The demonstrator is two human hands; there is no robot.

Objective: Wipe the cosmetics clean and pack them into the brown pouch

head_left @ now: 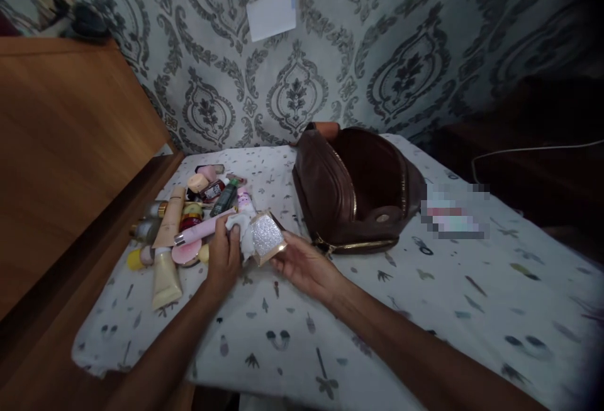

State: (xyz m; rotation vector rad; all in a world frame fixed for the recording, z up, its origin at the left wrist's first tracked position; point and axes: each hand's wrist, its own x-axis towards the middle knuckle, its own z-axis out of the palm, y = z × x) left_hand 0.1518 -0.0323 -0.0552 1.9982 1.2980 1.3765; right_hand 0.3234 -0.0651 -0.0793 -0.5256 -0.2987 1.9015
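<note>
My left hand (224, 253) is closed on a crumpled white cloth or tissue (244, 230), its fingers curled over the near side. The cloth touches the left side of a square case (267, 237) with a glittery silver face and gold rim. My right hand (302, 266) grips that case from the right. Just left of my hands lies a pile of cosmetics, with a beige tube (166, 280), a pink tube (204, 228), a pink round compact (187, 253) and a dark green bottle (224, 197). To the right, a brown bag (321, 191) stands unzipped with its dark inside showing.
The patterned white cloth (283, 348) covers the table. A wooden cabinet (70, 159) rises along the left edge. Patterned wallpaper is behind, with a white card (272, 14) on it. A blurred-out item (455, 213) lies right of the bag.
</note>
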